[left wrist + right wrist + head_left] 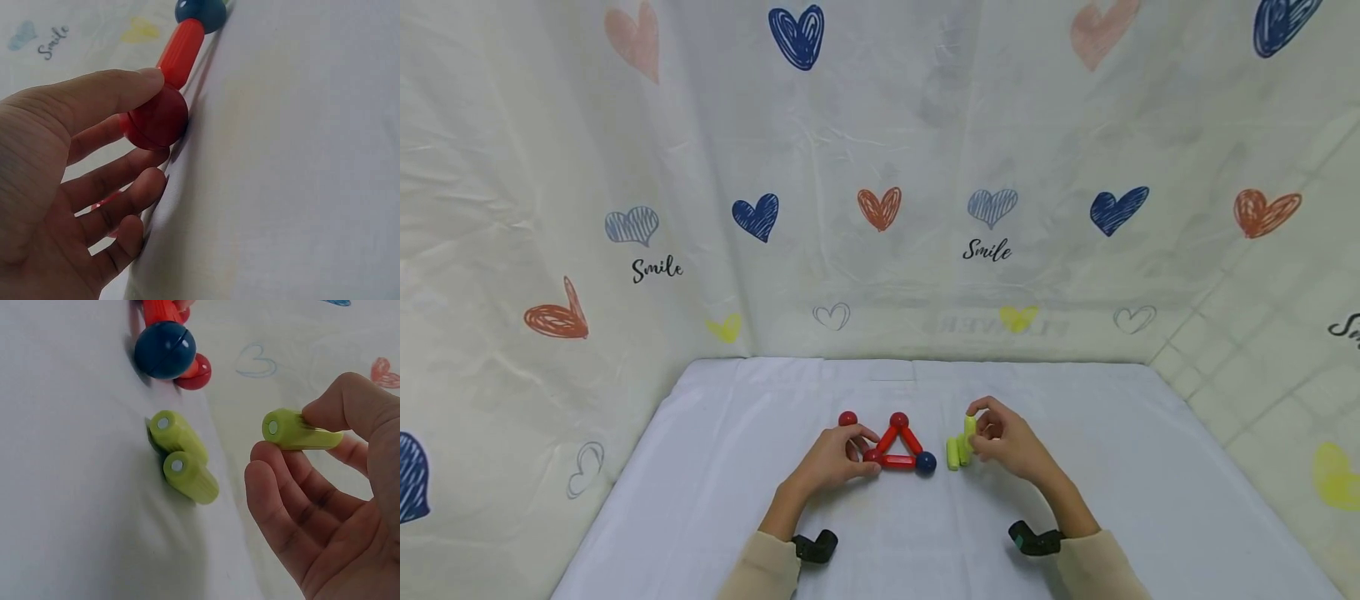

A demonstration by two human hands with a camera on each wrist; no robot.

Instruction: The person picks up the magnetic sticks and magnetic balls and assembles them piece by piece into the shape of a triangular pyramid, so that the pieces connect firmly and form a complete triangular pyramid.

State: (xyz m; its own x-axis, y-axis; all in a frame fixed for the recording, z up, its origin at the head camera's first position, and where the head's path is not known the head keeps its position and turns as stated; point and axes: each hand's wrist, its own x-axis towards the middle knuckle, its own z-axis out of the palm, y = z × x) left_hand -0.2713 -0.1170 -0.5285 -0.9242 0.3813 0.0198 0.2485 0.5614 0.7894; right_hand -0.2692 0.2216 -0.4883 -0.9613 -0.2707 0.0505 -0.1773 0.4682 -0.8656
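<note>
"Red, glossy rods (898,461) formed a triangle on the smooth white cloth (895,542). What joined them?"

"Round, shiny balls: one red ball at the far corner (898,421), one red ball at the near left (872,457), and a dark blue ball (926,463) at the near right."

"And the hands?"

"The left hand (838,458) pinched the near-left ball, with a separate red ball (847,418) just beyond. The right hand (1011,442) pinched a yellow-green cylinder (294,430), a silver disc in its end. Two matching cylinders (187,475) lay side by side, right of the blue ball."

"Where were the edges?"

"Cloth stretched well past both hands on either side; its far edge lay beyond the triangle, before a cream sheet (880,125) printed with hearts."
</note>
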